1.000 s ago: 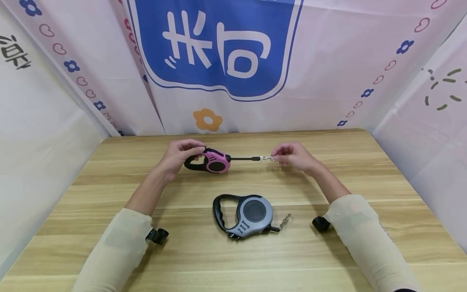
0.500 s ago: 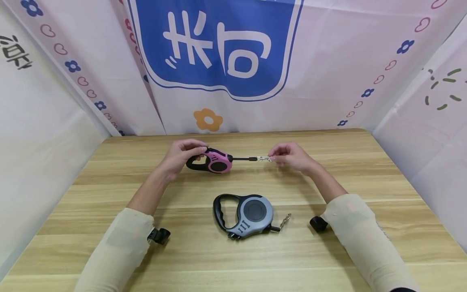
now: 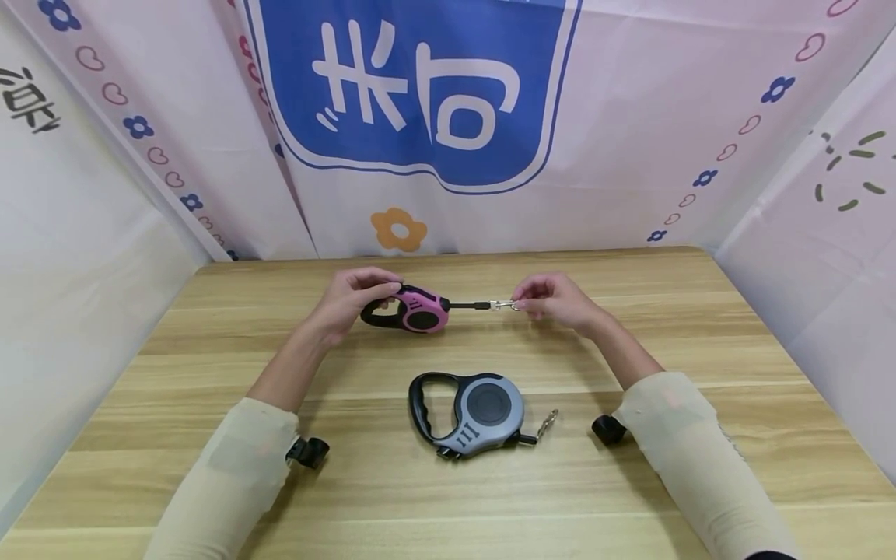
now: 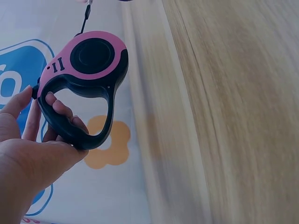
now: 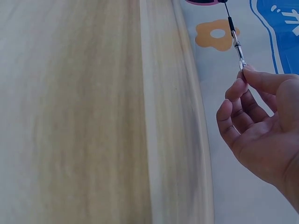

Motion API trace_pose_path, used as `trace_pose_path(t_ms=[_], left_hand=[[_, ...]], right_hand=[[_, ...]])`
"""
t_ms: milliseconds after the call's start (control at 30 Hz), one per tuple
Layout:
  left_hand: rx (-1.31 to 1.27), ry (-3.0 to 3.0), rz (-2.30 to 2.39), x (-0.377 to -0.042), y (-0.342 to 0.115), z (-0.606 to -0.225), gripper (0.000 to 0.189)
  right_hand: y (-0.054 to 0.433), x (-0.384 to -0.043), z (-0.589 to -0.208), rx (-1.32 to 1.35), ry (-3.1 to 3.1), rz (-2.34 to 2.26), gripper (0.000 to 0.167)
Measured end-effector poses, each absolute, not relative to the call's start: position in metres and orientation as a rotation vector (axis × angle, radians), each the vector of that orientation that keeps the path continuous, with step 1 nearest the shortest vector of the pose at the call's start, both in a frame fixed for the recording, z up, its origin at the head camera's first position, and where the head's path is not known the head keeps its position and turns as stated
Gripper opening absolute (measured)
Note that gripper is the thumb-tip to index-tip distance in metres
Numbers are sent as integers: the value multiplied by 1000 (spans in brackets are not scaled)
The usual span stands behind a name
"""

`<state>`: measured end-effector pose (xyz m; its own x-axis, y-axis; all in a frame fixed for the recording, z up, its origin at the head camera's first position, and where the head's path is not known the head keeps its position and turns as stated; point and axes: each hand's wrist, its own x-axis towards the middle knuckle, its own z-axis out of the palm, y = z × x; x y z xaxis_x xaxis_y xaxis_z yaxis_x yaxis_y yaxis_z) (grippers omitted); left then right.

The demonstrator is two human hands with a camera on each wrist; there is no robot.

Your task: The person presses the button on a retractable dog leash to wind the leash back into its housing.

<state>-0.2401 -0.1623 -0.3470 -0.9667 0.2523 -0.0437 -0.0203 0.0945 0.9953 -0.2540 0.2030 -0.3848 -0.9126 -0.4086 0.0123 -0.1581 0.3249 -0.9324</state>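
Observation:
A pink and black retractable dog leash (image 3: 424, 311) is held up near the back of the table. My left hand (image 3: 350, 299) grips its black handle, and in the left wrist view several fingers curl through the handle loop (image 4: 74, 137). From the leash's nose a short dark cord (image 3: 470, 306) runs straight to a silver snap hook (image 3: 502, 305). My right hand (image 3: 556, 302) pinches the end of that hook between thumb and forefinger, as the right wrist view shows. Closer to me lies a larger grey and black retractable leash (image 3: 488, 408), its metal clip (image 3: 547, 424) pointing right.
The wooden table (image 3: 350, 482) is backed by a white printed cloth (image 3: 616, 117) with a blue emblem and an orange flower. White cloth also hangs at both sides. A small black camera (image 3: 308, 452) is strapped at my left wrist, another (image 3: 609, 429) at the right.
The pink leash and my left hand have shifted slightly right, while my right hand has come slightly left with the hook. The cord between them looks a little shorter. The grey leash has stayed put.

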Motion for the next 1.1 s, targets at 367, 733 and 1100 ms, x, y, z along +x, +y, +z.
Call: trace_pose_path(t_ms=[367, 733, 1100], left_hand=[[248, 2158, 1976, -240, -159, -348, 15], [275, 2148, 1981, -241, -157, -350, 14], [274, 2144, 1976, -240, -155, -349, 15]], right_hand=[[198, -253, -385, -538, 2329, -1647, 12], [194, -252, -385, -560, 2322, -1637, 12], [190, -253, -386, -579, 2305, -1649, 12]])
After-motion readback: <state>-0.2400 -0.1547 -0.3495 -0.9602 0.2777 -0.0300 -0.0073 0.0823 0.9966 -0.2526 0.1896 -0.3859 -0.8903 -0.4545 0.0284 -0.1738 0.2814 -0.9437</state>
